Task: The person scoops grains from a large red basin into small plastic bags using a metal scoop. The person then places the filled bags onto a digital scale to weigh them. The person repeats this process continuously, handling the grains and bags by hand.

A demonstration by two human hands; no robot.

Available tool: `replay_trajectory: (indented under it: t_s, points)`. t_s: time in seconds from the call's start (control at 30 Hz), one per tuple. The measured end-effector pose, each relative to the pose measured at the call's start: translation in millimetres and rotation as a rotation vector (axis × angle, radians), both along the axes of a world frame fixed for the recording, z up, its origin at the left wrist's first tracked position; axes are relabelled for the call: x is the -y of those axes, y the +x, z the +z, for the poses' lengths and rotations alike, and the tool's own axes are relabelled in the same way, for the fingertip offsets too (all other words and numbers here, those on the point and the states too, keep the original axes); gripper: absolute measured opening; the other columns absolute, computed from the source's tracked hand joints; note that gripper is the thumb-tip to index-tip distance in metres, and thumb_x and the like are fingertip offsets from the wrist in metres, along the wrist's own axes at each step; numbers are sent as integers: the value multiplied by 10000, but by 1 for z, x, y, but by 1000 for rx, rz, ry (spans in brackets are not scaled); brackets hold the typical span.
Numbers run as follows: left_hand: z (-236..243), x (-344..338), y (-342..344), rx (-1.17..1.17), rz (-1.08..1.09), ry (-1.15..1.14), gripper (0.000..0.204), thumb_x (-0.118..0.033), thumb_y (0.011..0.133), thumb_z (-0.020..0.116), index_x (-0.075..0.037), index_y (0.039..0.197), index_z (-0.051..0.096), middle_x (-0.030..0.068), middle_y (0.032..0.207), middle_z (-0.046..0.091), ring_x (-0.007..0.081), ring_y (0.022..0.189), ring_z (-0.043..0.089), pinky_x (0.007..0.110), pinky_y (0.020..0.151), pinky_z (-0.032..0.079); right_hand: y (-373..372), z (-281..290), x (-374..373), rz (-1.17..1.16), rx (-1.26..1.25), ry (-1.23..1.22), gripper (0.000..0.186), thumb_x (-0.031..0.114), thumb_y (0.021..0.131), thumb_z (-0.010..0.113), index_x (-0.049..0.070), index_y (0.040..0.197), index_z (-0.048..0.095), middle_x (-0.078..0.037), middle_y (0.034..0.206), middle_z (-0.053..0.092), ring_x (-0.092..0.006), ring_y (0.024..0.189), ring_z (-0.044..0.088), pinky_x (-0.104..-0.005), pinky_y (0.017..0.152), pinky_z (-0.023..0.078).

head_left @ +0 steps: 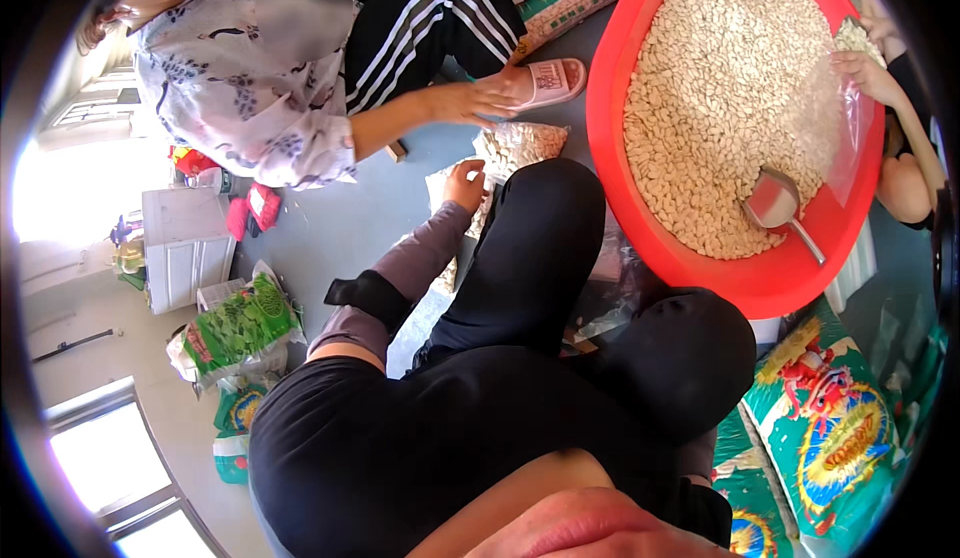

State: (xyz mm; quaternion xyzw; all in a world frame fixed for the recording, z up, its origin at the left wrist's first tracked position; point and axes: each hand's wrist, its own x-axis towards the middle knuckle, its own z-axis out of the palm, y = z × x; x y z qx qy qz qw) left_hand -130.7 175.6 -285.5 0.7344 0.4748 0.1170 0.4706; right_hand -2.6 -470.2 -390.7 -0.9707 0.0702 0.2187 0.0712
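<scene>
My left hand (464, 186), in a grey-purple sleeve, reaches past my left knee to a clear plastic bag of pale seeds (447, 276) on the floor. Its fingers are curled at the top of that bag. Just beyond lies another filled bag (528, 146), near a co-worker's outstretched hand (472, 104). My right hand is out of sight; only a bit of the right sleeve shows beside my right knee. To the right stands a big red tub (655, 273) full of pale flat seeds (720, 88), with a metal scoop (775, 201) resting in it.
At the tub's far right, another person's hand (865, 76) holds a clear bag (850, 143) with seeds. Green printed sacks (830, 418) lie at lower right. A green package (245, 318) and a white cabinet (190, 248) stand on the left. Clear plastic (610, 293) lies between my knees.
</scene>
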Motion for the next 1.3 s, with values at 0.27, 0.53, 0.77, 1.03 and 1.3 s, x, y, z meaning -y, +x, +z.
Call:
replay_trajectory:
  t_s: [0.27,0.53,0.77,1.03,1.3]
  points:
    - [41,23,-2,-53,72,92,198,-58,819,565,-43,1015,579,121,1150,429,167,628,623,266,476,512,10,-6,-22,52,-91,48,252,244,876,524,72,1033,620,-97,1217,527,-329,1077,502,-389,908,409]
    - [66,20,27,266,-116,264,220,-60,850,545,-100,1066,557,33,1005,540,107,611,568,236,504,452,28,0,-32,108,-90,101,249,258,875,518,96,1023,637,-74,1251,522,-340,1087,505,-399,912,414]
    - [137,53,76,472,-110,6,207,-58,887,488,-69,1093,508,3,647,532,58,525,488,186,453,384,83,67,-14,-390,569,892,275,241,896,506,-4,925,629,-172,886,636,-267,798,592,-307,747,458]
    - [225,196,167,625,-868,-243,217,-131,890,529,-54,1092,512,36,872,580,105,645,563,233,570,479,138,280,-117,-247,742,1043,147,170,888,550,41,834,595,70,649,481,-24,600,404,-200,510,357]
    - [204,249,234,509,-989,-620,327,-146,848,580,-19,1147,551,86,924,640,143,839,604,281,762,499,135,357,-250,314,513,1197,139,124,888,543,-8,905,583,17,771,558,-70,697,493,-247,602,427]
